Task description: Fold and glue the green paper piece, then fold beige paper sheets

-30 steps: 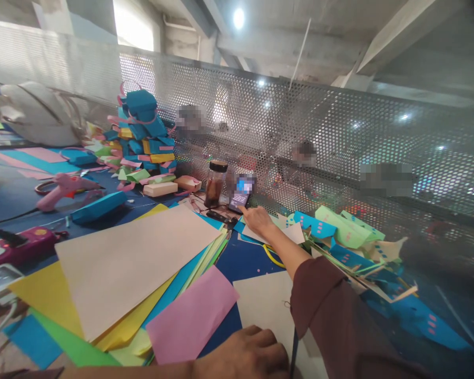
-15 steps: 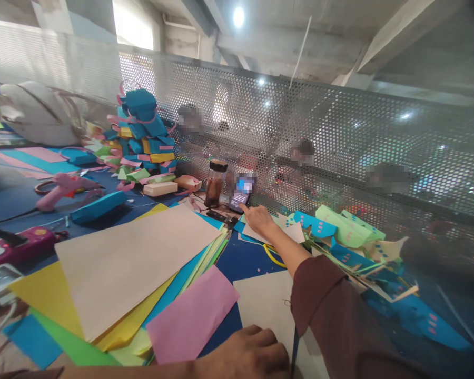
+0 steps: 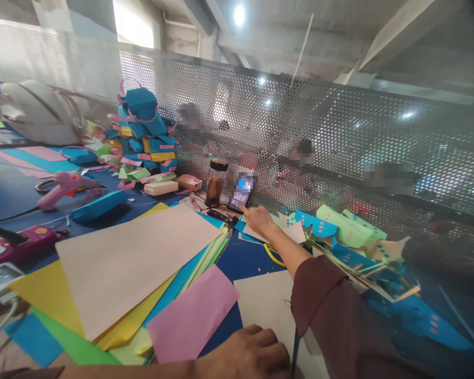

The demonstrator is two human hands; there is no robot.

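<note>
My right hand (image 3: 259,219) reaches out to a phone (image 3: 240,195) that leans upright near the mesh panel. Its index finger is stretched out at the lower edge of the lit screen, and the other fingers look curled. Near the bottom edge my left hand (image 3: 247,353) lies with bent fingers over a beige sheet (image 3: 264,297); what is under the fingers, if anything, is hidden. A pink paper sheet (image 3: 193,313) lies just left of it. Beyond that is a stack of coloured paper with a large pale sheet (image 3: 138,263) on top.
A lidded jar (image 3: 216,184) stands left of the phone. Folded paper pieces (image 3: 351,231) crowd the right side. At left are a pink glue gun (image 3: 65,189), a power strip (image 3: 19,245) and a paper pile (image 3: 146,131). A perforated metal panel (image 3: 332,142) borders the table.
Almost nothing differs. The right index finger stays at the phone's lower edge, and the left hand has not moved; the view has shifted very slightly.
</note>
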